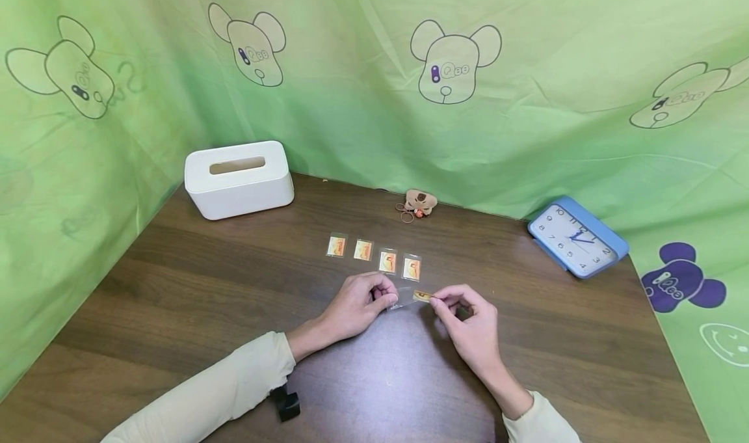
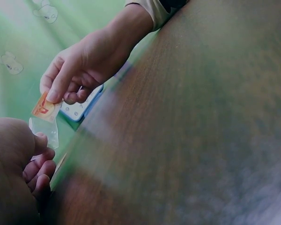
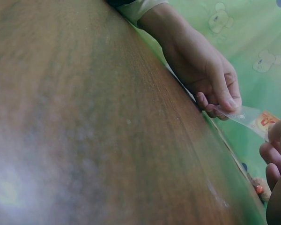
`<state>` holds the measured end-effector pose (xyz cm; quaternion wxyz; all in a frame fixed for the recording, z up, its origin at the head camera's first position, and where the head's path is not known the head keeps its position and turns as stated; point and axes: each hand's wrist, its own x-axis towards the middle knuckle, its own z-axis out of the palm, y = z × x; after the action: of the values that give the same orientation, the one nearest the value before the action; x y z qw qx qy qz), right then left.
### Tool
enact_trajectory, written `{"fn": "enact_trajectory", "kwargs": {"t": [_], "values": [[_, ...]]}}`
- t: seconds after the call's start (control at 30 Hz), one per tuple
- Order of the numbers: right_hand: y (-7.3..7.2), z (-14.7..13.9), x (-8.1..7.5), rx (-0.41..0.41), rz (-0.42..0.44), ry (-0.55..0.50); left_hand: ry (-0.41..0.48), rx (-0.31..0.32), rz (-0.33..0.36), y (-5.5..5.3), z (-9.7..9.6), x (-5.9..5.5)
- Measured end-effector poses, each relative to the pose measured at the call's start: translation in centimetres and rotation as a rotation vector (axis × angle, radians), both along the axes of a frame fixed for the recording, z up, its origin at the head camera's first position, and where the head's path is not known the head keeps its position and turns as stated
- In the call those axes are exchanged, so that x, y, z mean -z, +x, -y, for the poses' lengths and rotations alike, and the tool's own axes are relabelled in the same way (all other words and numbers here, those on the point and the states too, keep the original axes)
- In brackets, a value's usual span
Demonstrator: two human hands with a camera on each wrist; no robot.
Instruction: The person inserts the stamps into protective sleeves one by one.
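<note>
My left hand [image 1: 359, 303] pinches one end of a small clear plastic bag [image 1: 402, 298] between thumb and forefinger. At the bag's other end, my right hand [image 1: 471, 322] pinches a small orange and yellow printed card [image 1: 422, 296]. In the left wrist view the card [image 2: 44, 108] overlaps the clear bag [image 2: 49, 131]; how far it sits inside cannot be told. The right wrist view shows the bag [image 3: 246, 116] stretched between both hands. Just beyond the hands, several similar cards in clear bags [image 1: 387, 261] lie in a row on the table.
A white tissue box [image 1: 240, 183] stands at the back left of the wooden table [image 1: 193, 300]. A plush keychain [image 1: 420, 202] lies at the back edge. On the right is a blue clock [image 1: 578, 238]. Green printed cloth [image 1: 351, 105] hangs around the table.
</note>
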<state>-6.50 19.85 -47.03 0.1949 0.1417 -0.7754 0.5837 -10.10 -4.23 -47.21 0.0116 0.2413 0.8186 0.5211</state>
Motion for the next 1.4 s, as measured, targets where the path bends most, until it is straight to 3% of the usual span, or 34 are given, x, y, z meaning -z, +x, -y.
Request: {"fn": "enact_trajectory", "kwargs": {"t": [0.23, 0.47, 0.87, 0.97, 1.17, 1.4], "values": [[0.0, 0.0, 0.0, -0.015, 0.065, 0.007, -0.011, -0.019, -0.019, -0.5, -0.1, 1.6], [0.1, -0.1, 0.0, -0.050, 0.133, 0.004, -0.014, 0.014, -0.039, 0.2, 0.0, -0.4], [0.2, 0.6, -0.2, -0.050, 0.180, -0.005, 0.016, 0.059, -0.050, 0.2, -0.1, -0.3], [0.2, 0.8, -0.3, -0.021, 0.209, -0.019, -0.022, 0.058, -0.101, 0.2, 0.0, -0.3], [0.0, 0.9, -0.4, 0.048, 0.285, -0.056, -0.156, 0.028, -0.286, 0.2, 0.5, -0.2], [0.1, 0.8, -0.4, 0.033, 0.259, -0.051, -0.147, 0.033, -0.353, 0.3, 0.6, -0.2]]}}
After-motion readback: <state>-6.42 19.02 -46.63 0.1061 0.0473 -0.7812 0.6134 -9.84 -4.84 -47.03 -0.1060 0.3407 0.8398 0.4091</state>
